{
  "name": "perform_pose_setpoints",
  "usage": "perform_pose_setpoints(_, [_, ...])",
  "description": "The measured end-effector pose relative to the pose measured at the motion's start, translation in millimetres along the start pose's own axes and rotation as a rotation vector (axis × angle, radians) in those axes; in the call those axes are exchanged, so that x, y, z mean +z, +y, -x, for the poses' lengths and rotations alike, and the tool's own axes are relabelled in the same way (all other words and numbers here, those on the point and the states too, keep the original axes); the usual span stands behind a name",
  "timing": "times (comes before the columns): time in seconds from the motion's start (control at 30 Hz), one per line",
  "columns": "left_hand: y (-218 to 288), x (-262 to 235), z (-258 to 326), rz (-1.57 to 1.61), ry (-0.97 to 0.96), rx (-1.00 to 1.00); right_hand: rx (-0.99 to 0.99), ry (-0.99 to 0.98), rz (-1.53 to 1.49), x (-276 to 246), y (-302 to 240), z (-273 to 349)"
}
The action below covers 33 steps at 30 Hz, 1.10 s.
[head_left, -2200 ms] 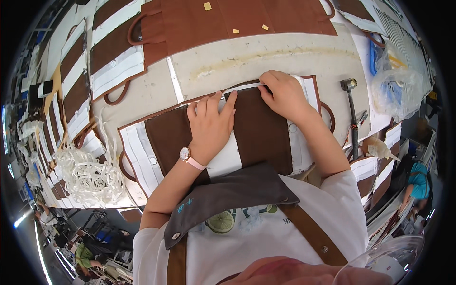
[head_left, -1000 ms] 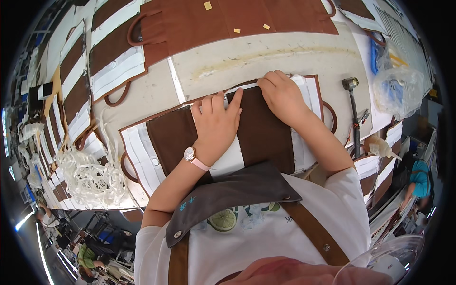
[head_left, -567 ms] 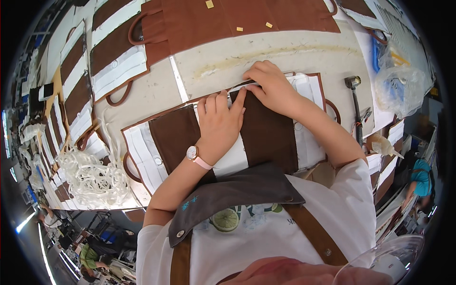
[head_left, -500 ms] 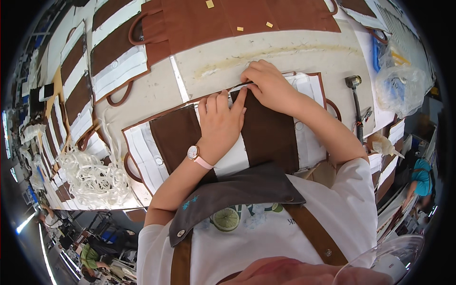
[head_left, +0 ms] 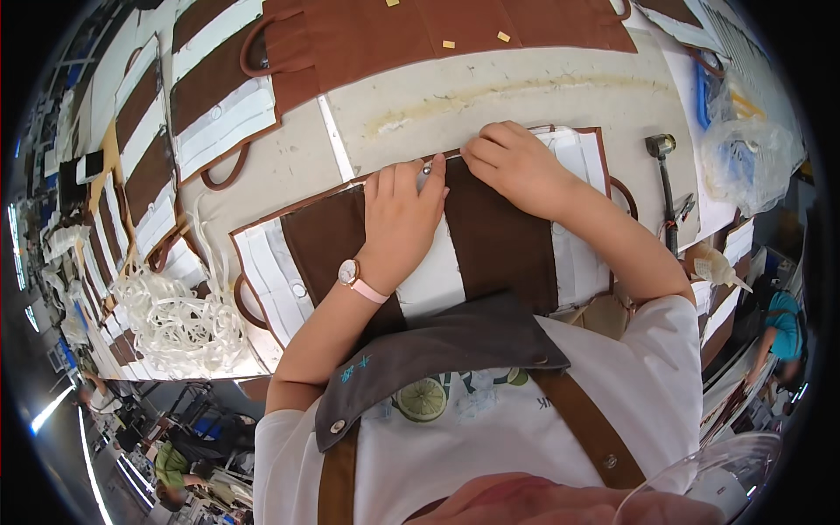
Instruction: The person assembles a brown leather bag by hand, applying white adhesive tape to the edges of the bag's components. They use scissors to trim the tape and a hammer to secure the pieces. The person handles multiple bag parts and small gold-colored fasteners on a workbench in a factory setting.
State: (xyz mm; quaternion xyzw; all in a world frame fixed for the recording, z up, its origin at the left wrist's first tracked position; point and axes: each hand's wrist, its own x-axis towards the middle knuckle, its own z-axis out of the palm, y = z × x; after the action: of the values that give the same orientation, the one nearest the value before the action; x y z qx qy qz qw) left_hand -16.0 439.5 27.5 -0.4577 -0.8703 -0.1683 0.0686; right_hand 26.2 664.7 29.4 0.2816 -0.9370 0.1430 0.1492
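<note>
A brown-and-white bag panel (head_left: 503, 236) lies on the pale surface (head_left: 525, 101) directly before the person. The left hand (head_left: 401, 206) lies over its far edge, fingers extended; the right hand (head_left: 518, 166) is curled at that edge, and whether it grips anything cannot be told. Beyond lies a reddish-brown panel (head_left: 376, 39); a tangle of white strips (head_left: 179, 319) sits left, a hammer (head_left: 667, 184) right, near a clear plastic bag (head_left: 744, 166). In the cluttered room, a co-worker in teal (head_left: 785, 328) appears at right, another in green (head_left: 171, 465) at lower left.
</note>
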Motion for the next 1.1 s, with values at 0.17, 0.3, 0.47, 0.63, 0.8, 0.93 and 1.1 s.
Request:
perform_pose_setpoints(0.17, [11, 6, -11, -0.119, 0.043, 0.091, 0.016, 0.021, 0.065, 1, -6, 3])
perform_pose_setpoints(0.3, [15, 3, -13, -0.040, 0.022, 0.127, 0.070, 0.057, 0.028, 2, -3, 5])
perform_pose_setpoints(0.47, [21, 5, -11, -0.045, 0.016, 0.119, 0.416, 0.125, -0.272, -4, 15, 8])
perform_pose_setpoints(0.63, [29, 4, -19, -0.044, -0.027, 0.071, 0.454, -0.024, -0.362, -13, 25, 8])
perform_pose_setpoints(0.8, [31, 5, -25, -0.054, -0.065, 0.047, 0.413, 0.023, -0.367, -6, 22, 7])
perform_pose_setpoints(0.93, [31, 3, -25, -0.052, -0.064, 0.047, 0.396, 0.060, -0.348, -4, 20, 9])
perform_pose_setpoints(1.1, [27, 8, -20, 0.002, -0.016, 0.042, 0.166, -0.003, -0.165, -7, 24, 16])
